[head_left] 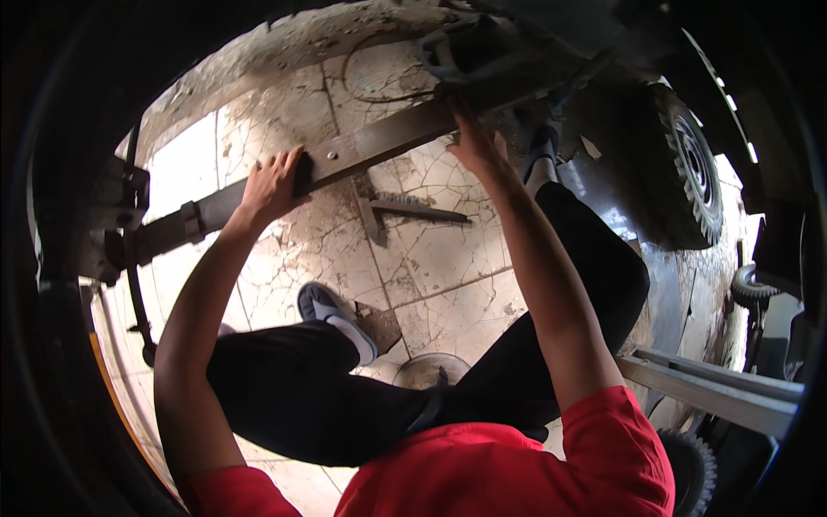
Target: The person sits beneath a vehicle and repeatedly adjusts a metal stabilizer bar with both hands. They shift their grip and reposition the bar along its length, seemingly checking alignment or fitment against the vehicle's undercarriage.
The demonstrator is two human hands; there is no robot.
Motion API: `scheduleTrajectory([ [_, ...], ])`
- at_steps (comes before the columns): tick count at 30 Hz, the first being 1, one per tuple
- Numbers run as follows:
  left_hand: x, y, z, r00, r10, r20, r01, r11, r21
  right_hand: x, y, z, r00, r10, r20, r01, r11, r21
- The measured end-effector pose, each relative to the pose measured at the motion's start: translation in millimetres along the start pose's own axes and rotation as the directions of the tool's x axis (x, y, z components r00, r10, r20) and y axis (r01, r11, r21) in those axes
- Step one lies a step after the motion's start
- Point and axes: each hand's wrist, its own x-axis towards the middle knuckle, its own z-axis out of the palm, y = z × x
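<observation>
A long dark metal beam runs diagonally across the upper view, with a bolt head on its face. My left hand grips it with fingers curled over the top near the middle. My right hand is on the beam farther right, its fingers partly hidden against the metal. The beam's left end meets a dark bracket assembly with a vertical rod. Beneath it, a T-shaped metal tool lies on the floor beside what looks like a brush.
Cracked white floor tiles surround my feet and a round metal dish. At the right are a treaded wheel, smaller tyres, and pale metal rails. Dark machinery fills the top.
</observation>
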Motion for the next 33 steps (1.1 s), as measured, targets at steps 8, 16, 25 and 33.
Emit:
scheduleTrajectory([
  [8, -3.2, -2.2, 1.7, 1.000, 0.030, 0.002, -0.030, 0.999, 0.023, -29.4, 12.8, 12.8, 0.990, -0.110, -0.085, 0.116, 0.992, 0.059],
  [16, 0.8, 1.8, 3.1, 0.996, -0.032, 0.080, 0.026, 0.997, 0.072, 0.1, 7.3, 11.6, 0.997, -0.078, -0.019, 0.078, 0.997, -0.001],
  [25, -2.5, 0.5, 7.2, 0.998, -0.038, 0.053, 0.036, 0.999, 0.031, -27.1, 17.4, 18.1, 0.976, -0.186, -0.116, 0.181, 0.982, -0.053],
  [33, -6.6, -6.9, 16.1, 0.999, 0.005, -0.034, -0.003, 0.998, 0.061, -1.2, -15.1, 6.7, 0.996, 0.064, 0.068, -0.066, 0.997, 0.034],
])
